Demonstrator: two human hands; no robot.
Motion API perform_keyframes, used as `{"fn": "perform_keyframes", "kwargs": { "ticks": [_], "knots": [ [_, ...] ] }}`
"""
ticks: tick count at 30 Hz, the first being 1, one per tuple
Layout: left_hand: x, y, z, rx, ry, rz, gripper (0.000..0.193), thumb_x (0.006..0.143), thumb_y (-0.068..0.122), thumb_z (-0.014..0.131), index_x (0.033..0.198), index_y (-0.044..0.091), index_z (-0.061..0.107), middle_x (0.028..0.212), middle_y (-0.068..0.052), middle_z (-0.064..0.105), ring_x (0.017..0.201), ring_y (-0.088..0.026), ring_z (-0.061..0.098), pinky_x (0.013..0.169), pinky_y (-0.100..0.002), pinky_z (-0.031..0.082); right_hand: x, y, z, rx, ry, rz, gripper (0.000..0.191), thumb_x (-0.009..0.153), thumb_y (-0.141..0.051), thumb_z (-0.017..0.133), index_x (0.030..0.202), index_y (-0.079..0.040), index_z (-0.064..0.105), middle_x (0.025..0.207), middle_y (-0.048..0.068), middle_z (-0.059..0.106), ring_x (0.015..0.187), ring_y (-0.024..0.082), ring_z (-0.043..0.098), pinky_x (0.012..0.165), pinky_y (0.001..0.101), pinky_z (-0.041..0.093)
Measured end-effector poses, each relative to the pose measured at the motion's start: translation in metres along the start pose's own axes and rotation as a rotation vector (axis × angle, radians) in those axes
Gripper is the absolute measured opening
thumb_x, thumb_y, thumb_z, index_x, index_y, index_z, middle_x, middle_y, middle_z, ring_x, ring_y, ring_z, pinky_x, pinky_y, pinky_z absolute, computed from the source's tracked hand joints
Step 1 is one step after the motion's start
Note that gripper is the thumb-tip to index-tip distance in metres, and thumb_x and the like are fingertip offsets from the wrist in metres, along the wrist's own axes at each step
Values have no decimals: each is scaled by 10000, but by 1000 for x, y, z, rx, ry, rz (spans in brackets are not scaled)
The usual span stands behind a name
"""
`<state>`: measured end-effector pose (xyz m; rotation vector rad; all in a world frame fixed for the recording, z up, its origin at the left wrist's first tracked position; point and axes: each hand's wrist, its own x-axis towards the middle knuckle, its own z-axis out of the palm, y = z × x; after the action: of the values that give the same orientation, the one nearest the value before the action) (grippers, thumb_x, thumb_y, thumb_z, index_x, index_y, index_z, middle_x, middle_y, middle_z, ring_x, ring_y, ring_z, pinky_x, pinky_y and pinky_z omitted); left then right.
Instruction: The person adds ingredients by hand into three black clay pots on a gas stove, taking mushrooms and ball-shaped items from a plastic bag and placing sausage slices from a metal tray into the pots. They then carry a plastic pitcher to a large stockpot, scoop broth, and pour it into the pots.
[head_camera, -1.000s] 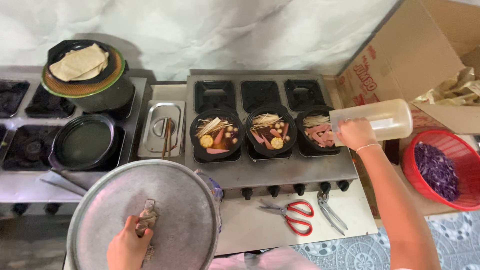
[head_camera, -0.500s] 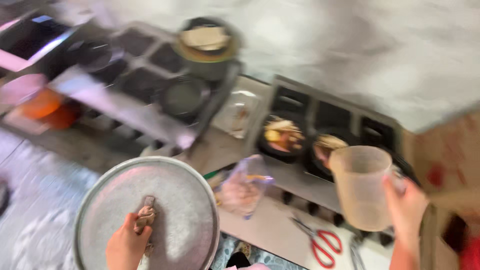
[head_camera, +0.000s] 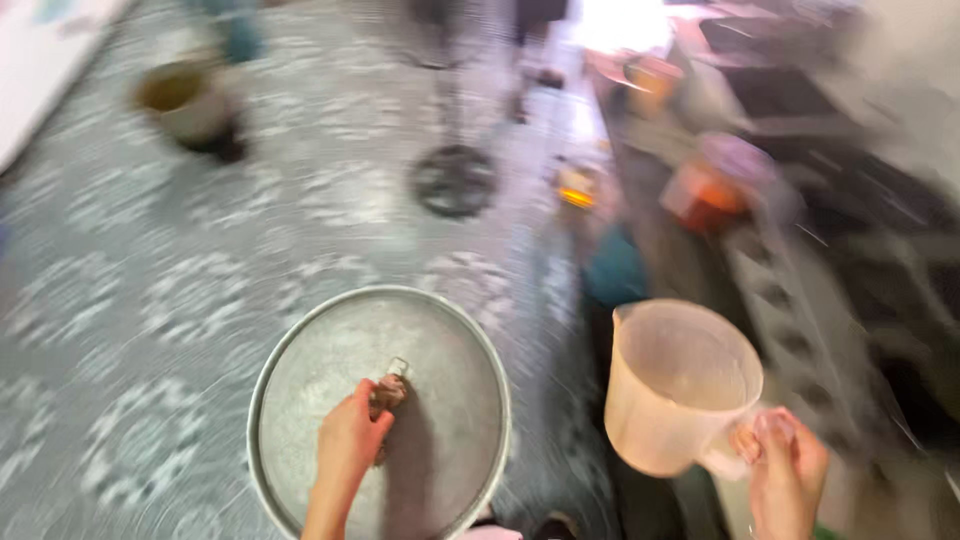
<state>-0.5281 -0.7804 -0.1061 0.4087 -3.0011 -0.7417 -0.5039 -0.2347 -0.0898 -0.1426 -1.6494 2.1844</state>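
Nearest the person, the left hand (head_camera: 350, 445) is closed around the small handle at the centre of a large round metal lid (head_camera: 380, 410), which is held roughly flat and fills the lower middle of the view. Just right of the lid, the right hand (head_camera: 785, 470) is wrapped around the handle of a translucent plastic jug (head_camera: 680, 385), mouth up and tipped a little toward the lid. The jug looks empty or nearly so, though the blur makes that hard to confirm.

To carry both well, the person would likely do best to keep the wrist under the lid handle firm so the wide disc does not tilt and swing, and to hold the jug clear of the lid's rim, since the two are close together.

Beyond the lid lies a patterned tiled floor (head_camera: 200, 290). Farther past the lid stands a dark round object (head_camera: 455, 180) on that floor, and to the far left of the lid a brownish pot (head_camera: 185, 100). Right of the lid and beyond the jug runs the bench (head_camera: 800, 290), carrying an orange-red container (head_camera: 710, 190); everything there is smeared by camera motion.
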Motion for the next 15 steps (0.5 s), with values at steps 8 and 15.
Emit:
{"fn": "perform_keyframes", "kwargs": {
  "ticks": [8, 15],
  "knots": [
    [81, -196, -44, 29, 137, -484, 425, 780, 264, 762, 1086, 39, 571, 882, -170, 732, 884, -382, 701, 765, -505, 547, 183, 181, 271, -309, -470, 167, 306, 1026, -92, 635, 764, 47, 563, 628, 69, 494, 578, 129, 457, 563, 294, 371],
    [189, -342, -115, 43, 270, -844, 420, 770, 290, 771, 1076, 65, 592, 834, -186, 736, 828, -385, 726, 750, -499, 568, 302, 288, 599, -517, -750, -27, 361, 1012, -165, 700, 730, 29, 584, 558, 36, 562, 572, 86, 478, 534, 270, 384]
  ]
}}
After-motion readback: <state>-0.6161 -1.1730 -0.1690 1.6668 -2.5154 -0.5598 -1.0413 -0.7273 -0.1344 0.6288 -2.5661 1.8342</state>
